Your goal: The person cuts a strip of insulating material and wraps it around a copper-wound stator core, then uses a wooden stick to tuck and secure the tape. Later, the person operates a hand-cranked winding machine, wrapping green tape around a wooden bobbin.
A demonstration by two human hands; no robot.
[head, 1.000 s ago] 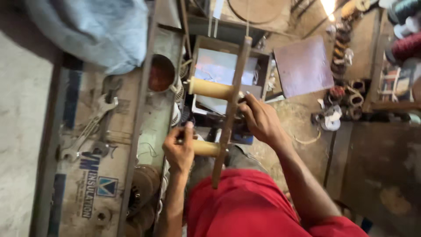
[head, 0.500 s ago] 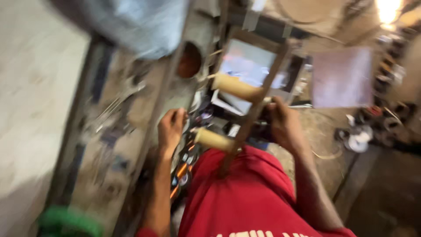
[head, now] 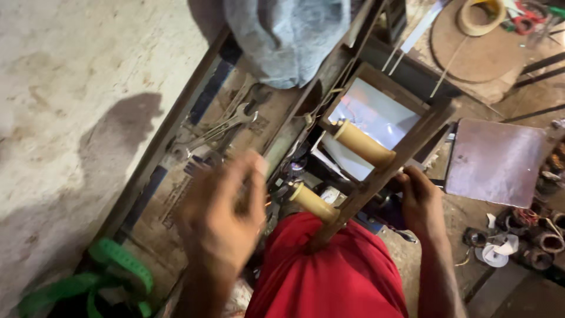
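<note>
A wooden bar [head: 382, 176] with two tan cylindrical pegs [head: 363, 143] sticking out of it leans over my lap, above my red garment [head: 329, 271]. My right hand [head: 419, 200] grips the bar from its right side, just below the upper peg. My left hand [head: 220, 215] is raised off the bar to the left of the lower peg [head: 312, 201]. It is blurred, its fingers are apart and it holds nothing. It hovers over the cardboard-covered shelf.
Spanners [head: 218, 132] lie on printed cardboard [head: 176, 194] inside a metal frame at left. A grey cloth bundle [head: 282, 35] sits above. A green strap [head: 112, 265] is at bottom left, a flat metal plate [head: 497, 162] and wire coils [head: 529, 235] at right.
My left hand has let go of the lower peg and lifted away to the left. The view has swung left and down, so the wall and green strap show.
</note>
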